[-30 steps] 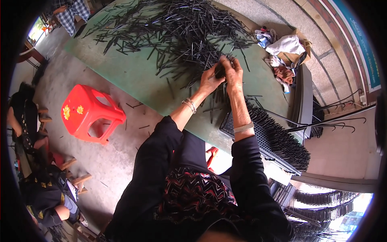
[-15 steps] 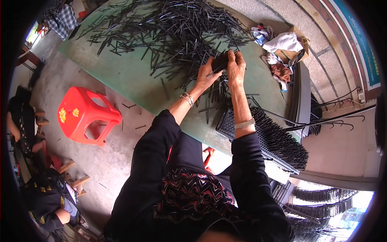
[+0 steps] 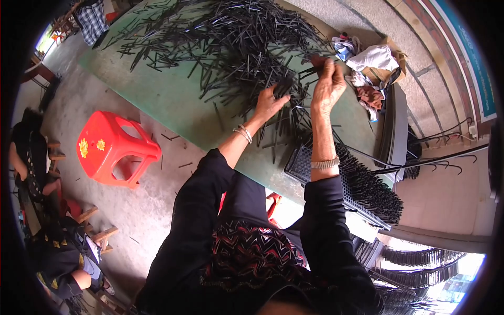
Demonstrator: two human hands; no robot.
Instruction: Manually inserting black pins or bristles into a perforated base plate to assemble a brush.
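Note:
A large heap of thin black sticks [image 3: 247, 31] spreads over the green table [image 3: 142, 89]. At the heap's near edge, my left hand [image 3: 269, 105] is closed around a bundle of black sticks [image 3: 284, 86]. My right hand [image 3: 328, 89] is raised to the right of it, fingers pinched together, with a few dark sticks [image 3: 308, 73] showing at the fingertips; how many it holds is hard to make out. Beside my right forearm lies a black perforated rack [image 3: 299, 161], much of it packed with upright black sticks [image 3: 370, 184].
A cardboard box [image 3: 396, 55] with cloths and bags stands at the table's far right, near grey panels [image 3: 396, 126]. Thin hooked rods [image 3: 446, 157] jut out at the right. A red stool [image 3: 115, 149] stands on the floor at left, with people seated beyond it.
My hands have parted. The right has moved right and away from the bundle, while the left stays near the same place holding it.

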